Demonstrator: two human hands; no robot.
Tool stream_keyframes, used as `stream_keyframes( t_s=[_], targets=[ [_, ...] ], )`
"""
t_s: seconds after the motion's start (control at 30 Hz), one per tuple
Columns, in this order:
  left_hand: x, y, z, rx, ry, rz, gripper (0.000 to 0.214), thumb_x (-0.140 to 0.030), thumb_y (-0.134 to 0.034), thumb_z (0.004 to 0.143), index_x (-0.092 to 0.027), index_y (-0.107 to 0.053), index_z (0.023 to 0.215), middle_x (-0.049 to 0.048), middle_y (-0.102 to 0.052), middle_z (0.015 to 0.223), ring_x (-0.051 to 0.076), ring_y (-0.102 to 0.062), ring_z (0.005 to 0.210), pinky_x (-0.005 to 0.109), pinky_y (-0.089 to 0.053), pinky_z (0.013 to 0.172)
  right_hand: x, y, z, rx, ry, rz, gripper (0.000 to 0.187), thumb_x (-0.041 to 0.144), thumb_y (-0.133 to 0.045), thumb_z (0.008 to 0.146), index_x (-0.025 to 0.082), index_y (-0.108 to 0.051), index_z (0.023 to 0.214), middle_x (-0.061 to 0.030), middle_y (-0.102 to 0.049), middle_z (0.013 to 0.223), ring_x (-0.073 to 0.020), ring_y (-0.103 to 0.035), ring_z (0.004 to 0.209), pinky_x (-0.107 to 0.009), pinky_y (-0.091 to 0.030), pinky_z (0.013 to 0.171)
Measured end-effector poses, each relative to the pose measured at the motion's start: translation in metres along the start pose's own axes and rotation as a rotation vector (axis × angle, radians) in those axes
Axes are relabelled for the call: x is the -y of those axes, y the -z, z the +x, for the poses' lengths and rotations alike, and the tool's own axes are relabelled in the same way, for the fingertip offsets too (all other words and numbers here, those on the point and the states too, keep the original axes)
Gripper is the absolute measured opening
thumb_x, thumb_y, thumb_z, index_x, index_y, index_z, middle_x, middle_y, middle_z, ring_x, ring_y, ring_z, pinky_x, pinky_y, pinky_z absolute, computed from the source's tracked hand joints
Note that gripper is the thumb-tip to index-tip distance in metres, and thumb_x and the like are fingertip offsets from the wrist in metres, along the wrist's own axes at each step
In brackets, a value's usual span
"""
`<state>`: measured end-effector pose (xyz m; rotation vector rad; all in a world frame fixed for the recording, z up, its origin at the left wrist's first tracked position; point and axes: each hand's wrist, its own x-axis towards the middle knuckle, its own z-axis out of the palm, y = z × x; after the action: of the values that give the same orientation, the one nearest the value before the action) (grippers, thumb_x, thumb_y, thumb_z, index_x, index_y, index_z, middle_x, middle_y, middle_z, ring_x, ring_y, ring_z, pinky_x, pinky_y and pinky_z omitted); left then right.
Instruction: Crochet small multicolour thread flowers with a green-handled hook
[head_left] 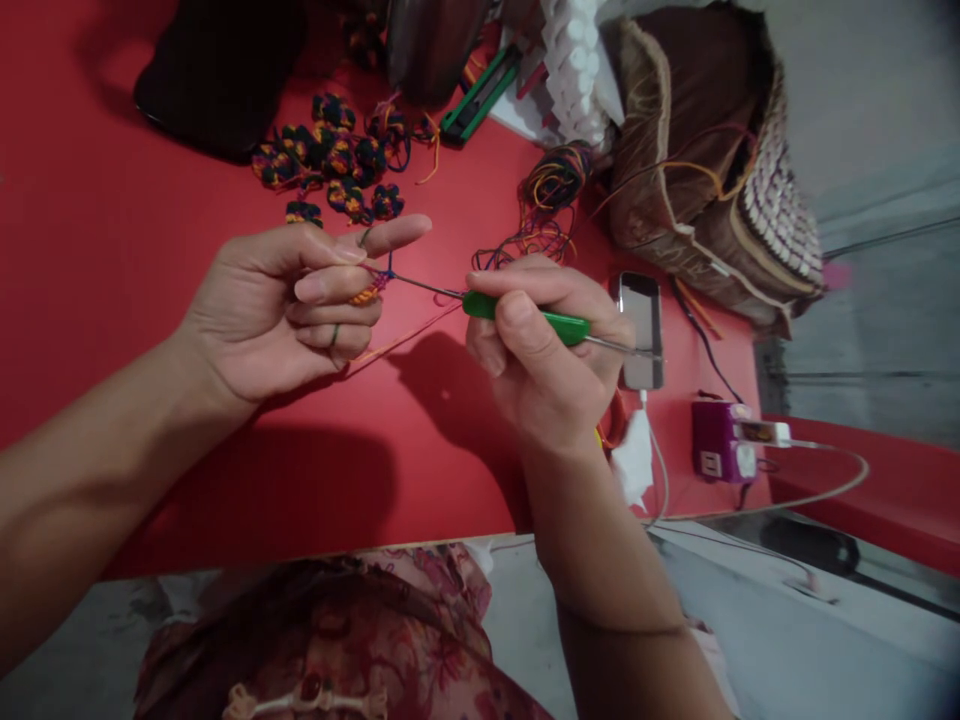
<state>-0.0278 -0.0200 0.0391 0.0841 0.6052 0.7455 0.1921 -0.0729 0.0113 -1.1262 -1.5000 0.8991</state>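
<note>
Barely-started piece (367, 294) is being pinched by left hand (277, 310), hook (525, 318) being gripped by right hand (544, 365); finished ones (330, 160) sitting far.

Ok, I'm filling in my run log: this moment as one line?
left hand: pinches small crochet piece | right hand: holds green crochet hook, tip at piece | nearby: multicoloured crochet pieces, phone

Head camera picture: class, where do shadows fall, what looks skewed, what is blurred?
Head view: shadows of the left hand, pinching a small orange-and-blue crochet piece, and the right hand, gripping a green-handled metal crochet hook, fall on the red table toward the wearer; the table's near edge slants across the frame; the pink floral cloth at the bottom is soft.
</note>
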Motion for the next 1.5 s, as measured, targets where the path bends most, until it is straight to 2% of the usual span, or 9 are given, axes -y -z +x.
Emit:
stream_keyframes(
  t_s=[0.13, 0.3, 0.47, 0.57, 0.73, 0.93, 1.1, 1.3, 1.5],
  targets=[
    [0.0, -0.001, 0.002, -0.017, -0.01, 0.022, 0.043, -0.005, -0.039, 0.105, -0.012, -0.077, 0.123, -0.0079, -0.036, 0.045, 0.008, -0.026, 0.035, 0.018, -0.019, 0.039, 0.002, -0.006, 0.008, -0.117, 0.131, 0.232, 0.017, 0.043, -0.087, 0.1, 0.027, -0.09, 0.095, 0.0041, -0.06, 0.065, -0.0105, -0.048, 0.047, -0.03, -0.047, 0.048],
    [0.007, -0.003, 0.006, -0.048, -0.092, 0.021, 0.033, -0.002, -0.046, 0.099, -0.01, -0.078, 0.105, -0.0048, -0.043, 0.047, 0.011, -0.042, 0.041, 0.021, -0.035, 0.045, 0.001, -0.01, 0.013, -0.094, 0.047, 0.36, 0.015, 0.04, -0.092, 0.094, 0.026, -0.089, 0.09, 0.005, -0.063, 0.066, -0.0052, -0.037, 0.039, -0.025, -0.034, 0.036],
    [0.011, 0.004, 0.01, -0.022, -0.145, 0.03, 0.022, -0.003, -0.066, 0.091, -0.014, -0.081, 0.103, -0.0029, -0.053, 0.054, 0.012, -0.047, 0.05, 0.023, -0.041, 0.051, 0.0, -0.009, 0.014, -0.066, -0.069, 0.396, 0.026, 0.05, -0.092, 0.093, 0.025, -0.085, 0.088, 0.0063, -0.054, 0.064, -0.0057, -0.035, 0.041, -0.024, -0.029, 0.036],
    [0.013, 0.005, 0.01, 0.02, -0.142, 0.068, 0.025, -0.002, -0.063, 0.093, -0.014, -0.082, 0.103, -0.0029, -0.053, 0.053, 0.012, -0.049, 0.05, 0.022, -0.041, 0.052, -0.003, -0.009, 0.014, -0.028, -0.124, 0.412, 0.035, 0.058, -0.092, 0.091, 0.025, -0.082, 0.089, 0.007, -0.052, 0.061, -0.007, -0.036, 0.042, -0.023, -0.029, 0.038],
    [0.019, 0.004, 0.009, 0.11, -0.085, 0.144, 0.03, -0.003, -0.06, 0.094, -0.013, -0.084, 0.11, -0.003, -0.049, 0.049, 0.012, -0.044, 0.049, 0.021, -0.04, 0.053, -0.007, -0.013, 0.015, 0.016, -0.201, 0.507, 0.031, 0.055, -0.09, 0.093, 0.026, -0.081, 0.096, 0.0078, -0.055, 0.061, -0.0076, -0.035, 0.043, -0.023, -0.034, 0.039],
    [0.021, 0.009, 0.011, 0.14, -0.075, 0.181, 0.032, -0.002, -0.064, 0.092, -0.014, -0.083, 0.114, -0.0024, -0.055, 0.054, 0.013, -0.043, 0.053, 0.022, -0.042, 0.056, -0.006, -0.025, 0.013, -0.038, -0.177, 0.573, 0.021, 0.048, -0.094, 0.092, 0.032, -0.082, 0.1, 0.0084, -0.058, 0.064, -0.0073, -0.034, 0.041, -0.025, -0.037, 0.038],
    [0.021, 0.011, 0.012, 0.119, -0.062, 0.26, 0.031, -0.006, -0.068, 0.09, -0.012, -0.084, 0.115, -0.0017, -0.053, 0.058, 0.012, -0.04, 0.052, 0.023, -0.037, 0.052, -0.011, -0.017, 0.015, -0.027, -0.248, 0.608, 0.02, 0.047, -0.094, 0.09, 0.029, -0.086, 0.093, 0.0076, -0.057, 0.062, -0.0061, -0.031, 0.04, -0.023, -0.03, 0.036],
    [0.025, 0.009, 0.008, 0.121, -0.1, 0.337, 0.023, -0.008, -0.074, 0.09, -0.012, -0.087, 0.108, -0.0018, -0.048, 0.057, 0.01, -0.041, 0.051, 0.023, -0.04, 0.053, -0.011, -0.002, 0.017, -0.009, -0.181, 0.491, 0.027, 0.048, -0.093, 0.09, 0.025, -0.082, 0.08, 0.0059, -0.055, 0.059, -0.0065, -0.034, 0.042, -0.023, -0.024, 0.037],
    [0.026, 0.009, 0.007, 0.108, -0.153, 0.358, 0.02, -0.01, -0.079, 0.091, -0.016, -0.086, 0.109, -0.0033, -0.055, 0.056, 0.009, -0.048, 0.048, 0.022, -0.044, 0.054, -0.002, -0.003, 0.016, -0.11, -0.134, 0.391, 0.025, 0.045, -0.094, 0.086, 0.025, -0.084, 0.074, 0.0047, -0.057, 0.058, -0.007, -0.03, 0.041, -0.026, -0.018, 0.037]
  ],
)
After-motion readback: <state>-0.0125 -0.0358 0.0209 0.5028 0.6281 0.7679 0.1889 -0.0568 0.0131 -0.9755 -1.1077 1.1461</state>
